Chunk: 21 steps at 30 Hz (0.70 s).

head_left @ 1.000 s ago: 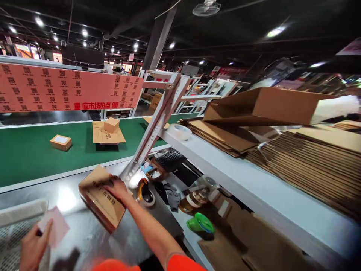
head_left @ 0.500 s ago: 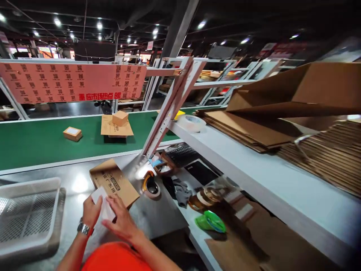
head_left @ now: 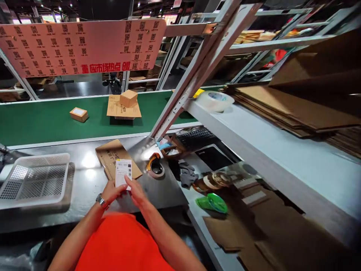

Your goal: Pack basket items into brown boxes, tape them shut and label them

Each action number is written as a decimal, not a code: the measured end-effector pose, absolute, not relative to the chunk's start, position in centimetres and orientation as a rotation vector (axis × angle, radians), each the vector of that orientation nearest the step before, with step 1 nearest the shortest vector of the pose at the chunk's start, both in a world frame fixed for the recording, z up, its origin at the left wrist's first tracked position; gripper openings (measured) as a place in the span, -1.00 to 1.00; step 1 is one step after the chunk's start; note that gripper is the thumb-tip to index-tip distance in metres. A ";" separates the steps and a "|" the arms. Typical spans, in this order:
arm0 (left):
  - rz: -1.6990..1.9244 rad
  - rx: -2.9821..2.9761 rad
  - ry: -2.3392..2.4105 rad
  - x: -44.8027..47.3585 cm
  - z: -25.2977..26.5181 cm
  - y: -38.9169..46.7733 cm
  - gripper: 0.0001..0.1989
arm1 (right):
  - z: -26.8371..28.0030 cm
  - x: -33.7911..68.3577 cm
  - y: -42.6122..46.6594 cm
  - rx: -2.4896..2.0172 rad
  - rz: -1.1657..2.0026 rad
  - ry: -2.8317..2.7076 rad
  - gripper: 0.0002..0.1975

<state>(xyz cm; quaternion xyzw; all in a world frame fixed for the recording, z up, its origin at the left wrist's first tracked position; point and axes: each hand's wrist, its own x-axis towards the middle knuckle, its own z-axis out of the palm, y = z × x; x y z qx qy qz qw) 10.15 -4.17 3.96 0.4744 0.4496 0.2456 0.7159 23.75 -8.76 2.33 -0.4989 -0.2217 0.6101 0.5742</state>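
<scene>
Two hands are held close together over the near edge of the steel table (head_left: 84, 177), and a small white label (head_left: 123, 177) with a barcode is kept between them. The left hand (head_left: 112, 192) is placed under the label, with its fingers (head_left: 120, 188) pinching the lower left edge, and a watch (head_left: 100, 200) is worn on that wrist. The right hand (head_left: 138, 192) is set at the lower right corner, and its fingers (head_left: 130, 185) are pressed on the edge of the label; whether the backing is being peeled cannot be told. The label is held upright with the printed side toward the camera, probably so that it can be read. Just behind the label a flat cardboard box (head_left: 117, 158) is lying on the table, near enough to be reached easily. A roll of tape (head_left: 154, 169) is kept just beside the box on the right, and a white plastic basket (head_left: 34, 178) is standing well apart on the left. Behind the table a green conveyor belt (head_left: 42, 120) is seen, on which a small box (head_left: 79, 114) and a bigger stack of boxes (head_left: 124, 106) are carried. On the shelf (head_left: 254, 143) to the right, flat cardboard sheets (head_left: 287, 109) are piled, likely as stock.
</scene>
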 end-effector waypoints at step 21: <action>0.754 0.788 1.223 11.0 3.8 -4.2 -0.77 | 1.0 25.7 -9.6 -1.077 1.489 -0.388 -0.34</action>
